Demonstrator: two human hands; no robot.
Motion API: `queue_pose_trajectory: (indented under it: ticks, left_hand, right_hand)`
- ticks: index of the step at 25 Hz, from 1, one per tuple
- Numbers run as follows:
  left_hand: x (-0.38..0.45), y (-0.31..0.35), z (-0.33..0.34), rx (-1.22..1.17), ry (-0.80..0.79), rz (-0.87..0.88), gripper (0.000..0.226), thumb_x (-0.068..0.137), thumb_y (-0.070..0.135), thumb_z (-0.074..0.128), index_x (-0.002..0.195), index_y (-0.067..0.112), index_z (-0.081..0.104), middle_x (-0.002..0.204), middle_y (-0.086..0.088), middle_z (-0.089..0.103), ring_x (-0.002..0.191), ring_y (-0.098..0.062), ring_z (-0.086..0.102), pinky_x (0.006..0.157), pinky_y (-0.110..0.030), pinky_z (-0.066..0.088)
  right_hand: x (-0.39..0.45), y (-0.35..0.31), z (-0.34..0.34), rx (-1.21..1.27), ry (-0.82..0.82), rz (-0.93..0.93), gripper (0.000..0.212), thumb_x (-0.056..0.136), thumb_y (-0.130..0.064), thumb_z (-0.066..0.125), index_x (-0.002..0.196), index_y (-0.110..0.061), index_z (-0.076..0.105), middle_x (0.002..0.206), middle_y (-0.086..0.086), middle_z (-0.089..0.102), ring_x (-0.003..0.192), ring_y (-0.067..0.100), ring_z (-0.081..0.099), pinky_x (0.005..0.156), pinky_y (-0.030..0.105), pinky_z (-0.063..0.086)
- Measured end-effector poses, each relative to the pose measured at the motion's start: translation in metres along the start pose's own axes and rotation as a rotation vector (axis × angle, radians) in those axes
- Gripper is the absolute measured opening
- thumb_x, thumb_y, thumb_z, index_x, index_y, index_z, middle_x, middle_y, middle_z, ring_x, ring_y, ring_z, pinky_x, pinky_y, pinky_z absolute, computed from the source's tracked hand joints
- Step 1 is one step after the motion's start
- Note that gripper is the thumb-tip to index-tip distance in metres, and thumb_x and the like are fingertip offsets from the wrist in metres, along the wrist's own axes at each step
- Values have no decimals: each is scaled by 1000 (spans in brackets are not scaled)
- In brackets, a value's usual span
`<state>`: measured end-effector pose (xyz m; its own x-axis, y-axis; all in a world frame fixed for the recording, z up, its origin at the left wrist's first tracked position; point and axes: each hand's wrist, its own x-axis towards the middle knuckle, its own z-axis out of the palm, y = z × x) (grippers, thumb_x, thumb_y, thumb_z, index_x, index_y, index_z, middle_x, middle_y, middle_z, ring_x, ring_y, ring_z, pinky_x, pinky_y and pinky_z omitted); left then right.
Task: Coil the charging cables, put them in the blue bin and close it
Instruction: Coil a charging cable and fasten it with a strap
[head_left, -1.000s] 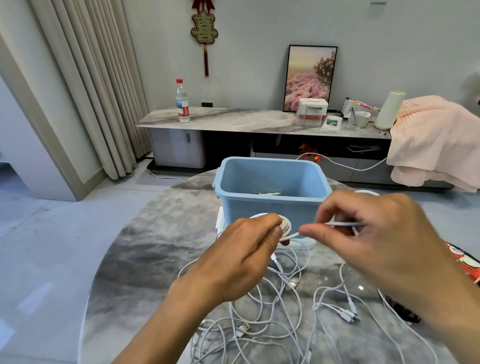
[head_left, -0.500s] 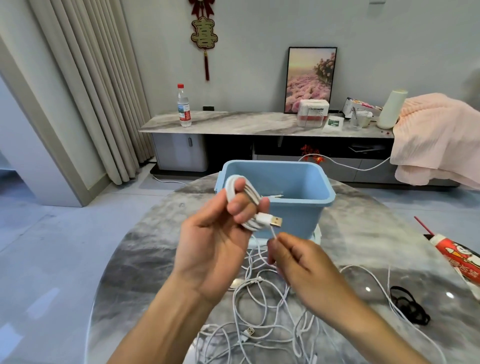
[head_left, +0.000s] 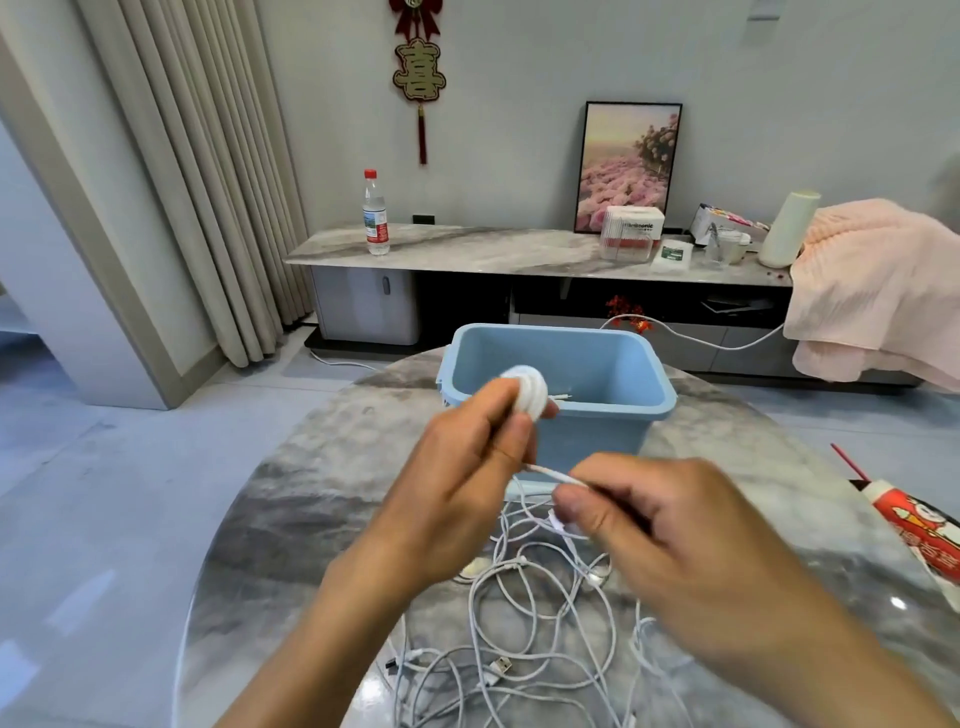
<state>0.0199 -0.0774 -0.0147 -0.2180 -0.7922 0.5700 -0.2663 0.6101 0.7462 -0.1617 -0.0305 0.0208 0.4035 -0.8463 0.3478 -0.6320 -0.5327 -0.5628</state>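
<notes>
My left hand (head_left: 462, 483) holds a white coil (head_left: 529, 391) before the open blue bin (head_left: 587, 431), my right hand (head_left: 670, 525) pinches its tail, many loose cables (head_left: 524, 623) remain on the table, and possibly one lies inside.

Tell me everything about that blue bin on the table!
The blue bin is a light blue, plastic-looking box with rounded corners and a thick rolled rim. It stands upright and open, with no lid on it, on the far side of the round marble table. Something small and white lies at its bottom. The left hand holds a white cable coil in front of its near rim.
</notes>
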Motion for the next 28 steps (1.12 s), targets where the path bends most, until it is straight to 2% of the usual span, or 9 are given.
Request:
queue_pose_trajectory:
  ticks: [4, 7, 9, 11, 14, 17, 22, 26, 28]
  left_hand:
    - [-5, 11, 14, 125, -254, 55, 19, 103, 22, 40, 88, 14, 49, 76, 10, 50, 70, -20, 49, 64, -41, 44]
    - [-5, 14, 17, -253, -315, -130, 27, 101, 23, 39, 82, 13, 55, 67, 3, 45, 64, -19, 41, 61, -29, 38]
    - [-4, 18, 17, -494, -289, -236, 31, 99, 22, 39, 84, 7, 61, 62, -5, 40, 62, -27, 36, 66, -21, 41]
    - [-4, 24, 19, -709, -290, -299, 31, 96, 22, 41, 84, 6, 63, 59, -6, 34, 56, -26, 32, 75, -26, 48]
    - [-4, 28, 21, -1056, -219, -343, 25, 94, 20, 44, 90, 4, 64, 62, -2, 38, 58, -17, 31, 87, -36, 46]
    - [0, 23, 12, -1260, 48, -320, 23, 95, 14, 43, 100, 0, 61, 69, -2, 42, 63, -15, 41, 101, -38, 42]
    - [6, 7, 5, -950, 330, -288, 23, 94, 13, 48, 110, 2, 61, 74, -3, 55, 75, -16, 52, 101, -36, 48]
    - [-1, 6, 14, -290, 247, -136, 23, 97, 21, 44, 107, 10, 62, 77, 5, 61, 79, -9, 57, 77, -21, 43]
    - [-6, 6, 19, -33, 144, -75, 21, 99, 24, 43, 104, 11, 59, 78, 7, 62, 76, -11, 58, 72, -27, 47]
  right_hand:
    - [-1, 9, -29, -184, 84, -143, 22, 85, -45, 64, 70, -29, 65, 54, -11, 54, 51, 10, 48, 49, 30, 43]
    - [4, 18, -30, -67, 185, -143, 20, 77, -47, 74, 71, -27, 73, 56, -9, 61, 47, 7, 50, 46, 25, 40]
    - [10, 31, -32, 142, 261, -68, 32, 72, -54, 76, 67, -23, 70, 53, 3, 57, 46, 19, 45, 44, 32, 37]
    - [13, 45, -28, 281, 302, -10, 38, 74, -60, 71, 71, -21, 69, 57, 12, 57, 52, 33, 47, 47, 38, 38]
    - [13, 50, -1, 514, 276, 59, 34, 86, -56, 63, 76, -25, 70, 52, 5, 48, 46, 8, 37, 45, 19, 30]
    - [9, 41, 40, 675, 172, 199, 25, 95, -40, 52, 85, -24, 68, 49, -7, 36, 44, 4, 29, 43, 14, 25]
    - [-6, 9, 67, 429, -87, 218, 13, 103, -31, 44, 101, -34, 56, 57, -18, 52, 57, 3, 45, 60, 23, 33]
    - [-3, -7, 40, 230, -111, 151, 22, 95, -42, 39, 89, -25, 52, 64, -14, 52, 63, 5, 45, 64, 33, 41]
    - [-2, -9, 27, 75, -100, 94, 26, 89, -45, 38, 80, -23, 48, 61, -11, 48, 63, 8, 43, 61, 32, 41]
